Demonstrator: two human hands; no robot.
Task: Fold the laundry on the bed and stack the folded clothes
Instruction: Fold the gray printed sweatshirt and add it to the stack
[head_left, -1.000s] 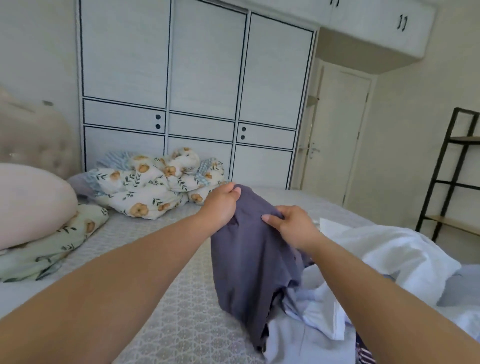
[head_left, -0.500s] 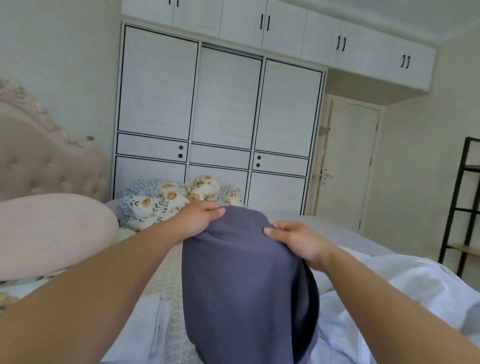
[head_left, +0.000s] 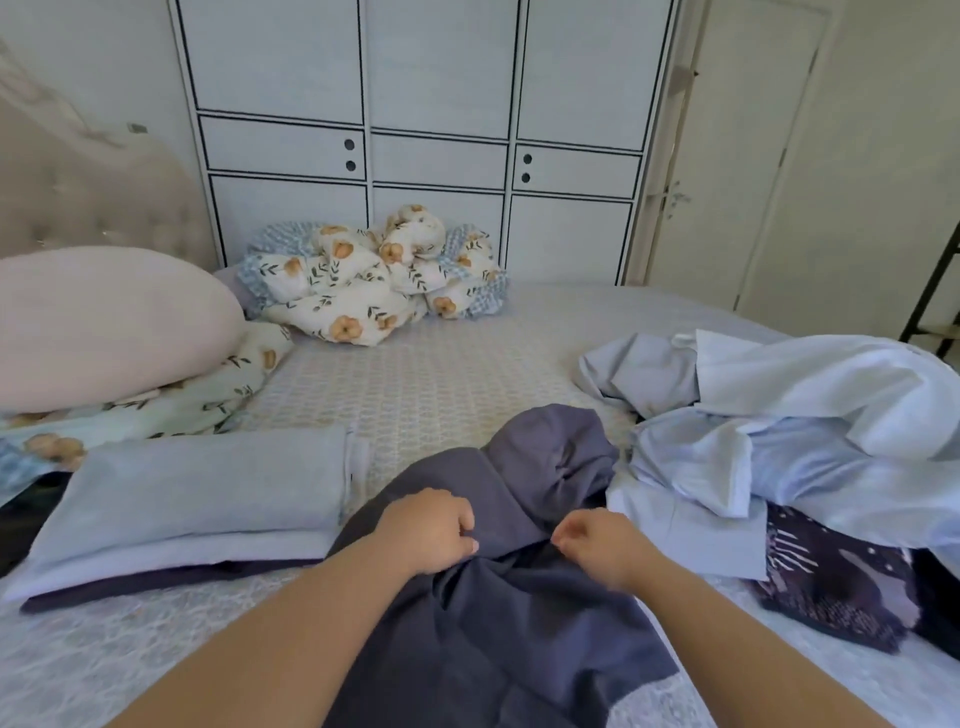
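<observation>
A dark grey-blue garment (head_left: 519, 613) lies crumpled on the bed (head_left: 431, 384) right in front of me. My left hand (head_left: 428, 530) grips a bunch of its fabric with curled fingers. My right hand (head_left: 597, 543) pinches the cloth a short way to the right. To the left sits a stack of folded clothes (head_left: 202, 493), light blue on top with a dark piece at the bottom. An unfolded pile of pale blue and white shirts (head_left: 779, 426) lies to the right, over a dark patterned garment (head_left: 836, 587).
A floral quilt (head_left: 374, 280) is bundled at the far side of the bed. A pink pillow (head_left: 104, 322) rests at the left by the padded headboard (head_left: 98, 208). White wardrobe doors (head_left: 436, 130) stand behind the bed, with a black shelf frame (head_left: 935, 280) at the right edge.
Both hands brought the dark garment down from chest height onto the bed in front of me. The view tilted downward, showing the folded stack on the left.
</observation>
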